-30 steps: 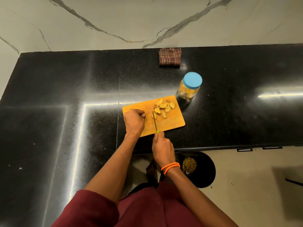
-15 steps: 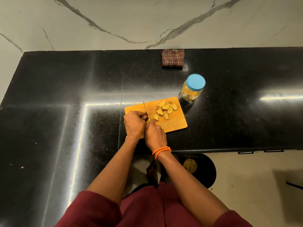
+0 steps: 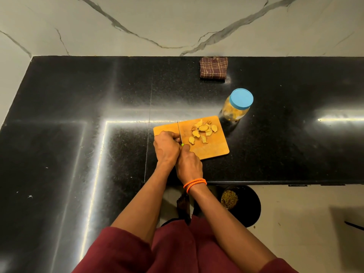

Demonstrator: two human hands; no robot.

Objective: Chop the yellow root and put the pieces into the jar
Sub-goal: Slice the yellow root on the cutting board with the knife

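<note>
An orange cutting board (image 3: pixel 214 148) lies on the black counter. Several yellow root slices (image 3: pixel 202 131) sit on its far half. My left hand (image 3: pixel 166 147) is curled over the board's left part; whatever it holds is hidden under the fingers. My right hand (image 3: pixel 189 164) grips a knife (image 3: pixel 179 132) by its green handle, the thin blade pointing away along my left fingers. The jar (image 3: pixel 236 107) with a blue lid stands shut just beyond the board's right corner, with yellow pieces inside.
A folded checked cloth (image 3: pixel 213 67) lies at the back by the marble wall. The counter edge (image 3: pixel 275 182) runs just behind my wrists. A black bin (image 3: pixel 246 205) with scraps stands on the floor below.
My right hand has drawn the knife from the board's middle to the left, tight against my left hand. The blade now points away beside my left fingers.
</note>
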